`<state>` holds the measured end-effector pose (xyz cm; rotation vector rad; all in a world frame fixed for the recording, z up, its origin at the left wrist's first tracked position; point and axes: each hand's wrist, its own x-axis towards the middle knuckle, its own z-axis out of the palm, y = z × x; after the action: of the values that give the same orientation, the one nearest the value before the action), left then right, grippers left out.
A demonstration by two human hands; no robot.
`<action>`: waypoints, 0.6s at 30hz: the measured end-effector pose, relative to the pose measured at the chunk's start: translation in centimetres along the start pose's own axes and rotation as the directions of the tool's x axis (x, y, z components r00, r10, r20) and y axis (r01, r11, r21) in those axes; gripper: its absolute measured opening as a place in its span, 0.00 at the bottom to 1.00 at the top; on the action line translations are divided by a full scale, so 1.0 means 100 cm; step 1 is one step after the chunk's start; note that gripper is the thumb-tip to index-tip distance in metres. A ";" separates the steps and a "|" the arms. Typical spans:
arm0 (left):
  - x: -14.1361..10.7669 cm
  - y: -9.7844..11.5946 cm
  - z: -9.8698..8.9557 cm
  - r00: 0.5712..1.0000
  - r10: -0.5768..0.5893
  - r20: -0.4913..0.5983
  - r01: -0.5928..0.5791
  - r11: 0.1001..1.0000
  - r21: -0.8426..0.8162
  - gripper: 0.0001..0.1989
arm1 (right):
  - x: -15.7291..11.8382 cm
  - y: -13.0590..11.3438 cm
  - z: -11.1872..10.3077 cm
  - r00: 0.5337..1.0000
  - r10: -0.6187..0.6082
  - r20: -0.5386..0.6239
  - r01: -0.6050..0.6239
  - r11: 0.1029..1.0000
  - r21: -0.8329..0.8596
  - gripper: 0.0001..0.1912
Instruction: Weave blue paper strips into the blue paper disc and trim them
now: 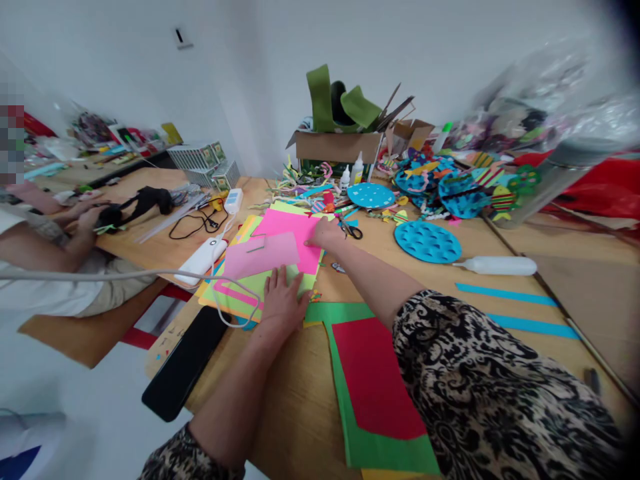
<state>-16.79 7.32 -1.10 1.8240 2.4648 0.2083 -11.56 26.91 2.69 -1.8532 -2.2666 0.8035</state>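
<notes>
My left hand (285,297) lies with fingers spread on a light green sheet (245,287) at the near side of a stack of coloured paper. At the stack's right edge, my right hand (327,235) is closed on a bright pink sheet of paper (285,223); its fingertips are partly hidden. Between the hands a paler pink piece (270,253) rests over the stack. Scissors with black handles (355,232) lie just beyond the right wrist. Under my right forearm, a red sheet (375,380) sits on a larger green sheet (345,413).
A black phone (185,363) overhangs the left table edge. A white power strip (203,260) and its cable border the stack. Blue discs (427,241), a white squeeze bottle (503,265), blue strips (507,293) and a cardboard box (337,145) occupy the right and back. Another person's hands (93,215) work at left.
</notes>
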 end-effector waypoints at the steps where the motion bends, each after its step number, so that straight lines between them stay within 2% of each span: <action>1: 0.000 0.000 -0.001 1.000 -0.005 -0.001 0.005 1.000 -0.006 0.26 | 0.000 -0.002 0.001 1.000 0.019 0.000 -0.019 1.000 -0.006 0.51; 6: -0.001 0.000 -0.003 0.999 -0.020 -0.029 0.019 1.000 -0.010 0.26 | 0.001 -0.006 0.002 0.999 0.054 -0.001 -0.054 0.998 -0.012 0.50; 9: -0.002 0.000 -0.003 1.000 -0.022 -0.008 0.022 1.000 -0.004 0.27 | -0.001 -0.006 0.004 0.998 0.037 -0.046 -0.038 0.999 -0.002 0.46; 14: 0.000 -0.001 -0.002 1.000 -0.017 0.007 0.017 1.000 0.005 0.27 | -0.008 -0.003 0.004 0.974 -0.094 -0.207 0.097 0.995 0.000 0.33; 18: -0.001 -0.001 -0.003 1.000 -0.015 -0.005 0.015 1.000 -0.005 0.26 | -0.010 0.002 -0.008 0.957 -0.199 -0.213 0.200 0.980 -0.015 0.22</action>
<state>-16.89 7.18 -0.79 1.8045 2.4787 0.2179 -10.80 26.26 3.58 -1.5876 -2.2626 0.5516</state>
